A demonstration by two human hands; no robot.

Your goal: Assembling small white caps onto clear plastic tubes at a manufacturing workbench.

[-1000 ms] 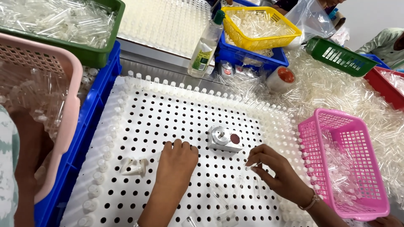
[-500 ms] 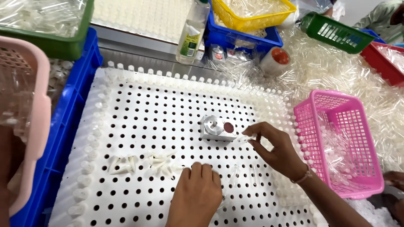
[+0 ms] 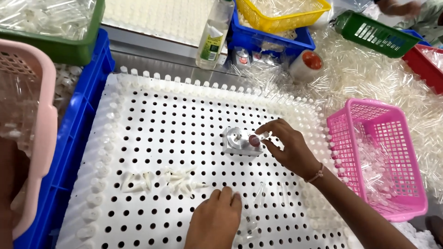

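Right hand (image 3: pixel 288 150) pinches a tiny clear tube (image 3: pixel 264 136) against the small metal block (image 3: pixel 240 142) mid-rack (image 3: pixel 152 115). Left hand (image 3: pixel 217 221) rests loosely curled on the rack, seemingly holding nothing. The tube looks light, slick and crushable, so gripping its middle seems best.

Perforated white tray (image 3: pixel 152 120): far-left stretch bare, open passage. Mid-tray blocked by small metal block (image 3: pixel 237 140); loose white tips (image 3: pixel 159 180) scattered near-left. Rim lined with seated tubes (image 3: pixel 99 184). Pink basket (image 3: pixel 376 157) walls the right; blue crate (image 3: pixel 76 133) the left.
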